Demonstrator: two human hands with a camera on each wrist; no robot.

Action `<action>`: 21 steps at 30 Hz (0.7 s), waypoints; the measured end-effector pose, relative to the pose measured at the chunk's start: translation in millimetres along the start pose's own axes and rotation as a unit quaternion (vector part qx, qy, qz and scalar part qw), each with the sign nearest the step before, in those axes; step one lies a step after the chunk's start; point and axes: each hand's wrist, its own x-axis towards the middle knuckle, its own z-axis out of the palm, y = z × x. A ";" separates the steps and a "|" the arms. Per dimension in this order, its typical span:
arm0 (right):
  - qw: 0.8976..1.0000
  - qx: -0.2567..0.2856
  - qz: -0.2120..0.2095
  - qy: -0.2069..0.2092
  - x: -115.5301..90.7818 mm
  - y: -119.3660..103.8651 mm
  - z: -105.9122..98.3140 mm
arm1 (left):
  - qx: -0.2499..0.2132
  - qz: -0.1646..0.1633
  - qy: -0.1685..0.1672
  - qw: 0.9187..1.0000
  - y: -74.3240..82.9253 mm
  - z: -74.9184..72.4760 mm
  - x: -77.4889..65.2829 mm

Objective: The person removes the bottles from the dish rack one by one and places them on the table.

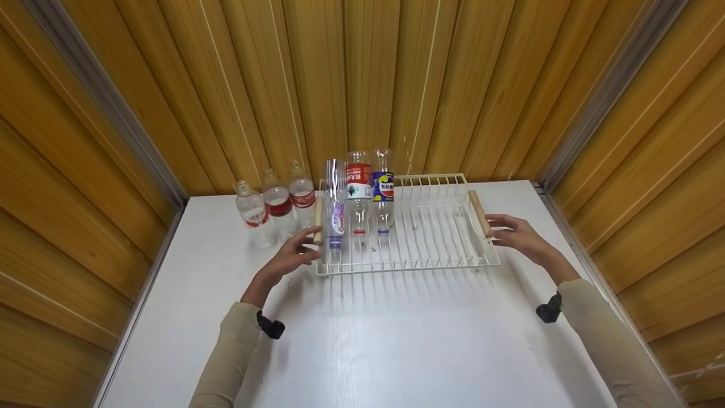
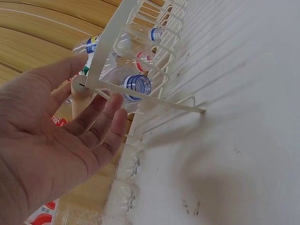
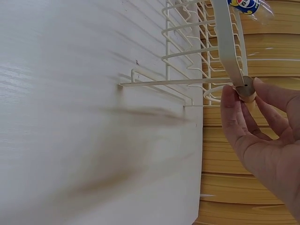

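A white wire rack [image 1: 427, 263] with a wooden handle at each end stands on the white table. My left hand [image 1: 291, 255] holds its left wooden handle [image 1: 318, 221], fingers bent around it in the left wrist view. At the other end, my right hand [image 1: 522, 235] grips the right wooden handle [image 1: 480, 213] between thumb and fingers, as the right wrist view shows. Neck down in the rack's left part are a purple-labelled plastic bottle [image 1: 337, 218], a red-and-white-labelled bottle [image 1: 358, 182] and a blue-and-yellow-labelled bottle [image 1: 383, 187].
Left of the rack, close by my left hand, three clear plastic bottles stand upright: one with a white-and-red label [image 1: 255, 216], two with red labels [image 1: 280, 207] [image 1: 303, 199]. A wood-panelled wall [image 1: 368, 85] rises behind, with more panels on both sides.
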 end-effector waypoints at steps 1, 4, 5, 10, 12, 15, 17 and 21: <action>1.000 -0.003 -0.002 0.000 0.1 -0.6 -0.2 | 0.000 -0.001 0.001 1.000 -0.8 0.0 0.6; 1.000 -0.024 -0.004 0.003 0.8 -4.4 -2.0 | -0.001 -0.006 0.004 1.000 -2.9 0.2 2.0; 0.999 -0.035 -0.003 0.008 1.1 -6.6 -3.0 | -0.001 -0.009 0.003 1.000 -3.4 0.7 2.3; 0.997 -0.069 0.007 0.039 4.0 -20.2 -9.6 | -0.005 -0.019 -0.010 1.000 -3.4 5.0 5.0; 0.997 -0.068 0.008 0.045 8.2 -27.6 -10.0 | -0.007 -0.020 -0.012 1.000 -3.9 5.5 6.1; 0.998 -0.056 -0.003 0.042 20.0 -39.7 -5.9 | -0.010 -0.023 -0.005 1.000 -5.3 3.9 6.5; 0.998 -0.048 -0.007 0.038 29.9 -48.0 -0.5 | -0.012 -0.027 0.002 1.000 -6.3 2.0 5.7; 0.999 -0.037 -0.008 0.018 48.9 -60.6 13.4 | -0.017 -0.032 0.000 0.999 -7.7 0.7 3.7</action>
